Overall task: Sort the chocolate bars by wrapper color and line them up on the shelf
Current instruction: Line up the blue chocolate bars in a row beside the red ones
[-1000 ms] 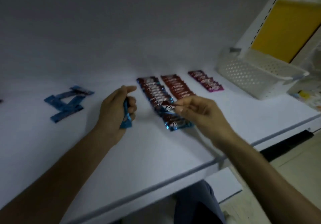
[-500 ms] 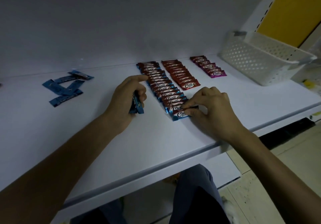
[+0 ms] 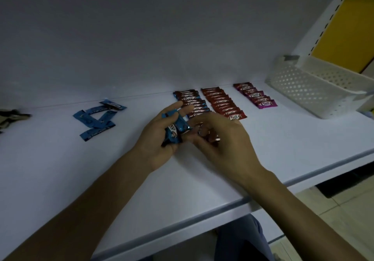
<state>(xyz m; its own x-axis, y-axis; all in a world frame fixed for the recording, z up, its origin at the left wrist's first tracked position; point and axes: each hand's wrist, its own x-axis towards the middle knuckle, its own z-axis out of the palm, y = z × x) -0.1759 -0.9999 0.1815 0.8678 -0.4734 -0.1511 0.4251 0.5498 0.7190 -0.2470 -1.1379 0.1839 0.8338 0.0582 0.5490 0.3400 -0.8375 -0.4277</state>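
The white script word "Choco" is the only legible text, and it stands on the chocolate wrappers. It reads most clearly on the nearest bar of the magenta row, right of centre, and on the nearest bar of the red row beside it. The same word repeats, smaller, down the blue-edged brown row at centre. On the blue bars gripped in the left hand, only "oco" shows. Print on the loose blue bars at left is too blurred to read.

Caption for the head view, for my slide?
Left hand grips blue-wrapped bars, right hand close beside it, sorted rows behind.
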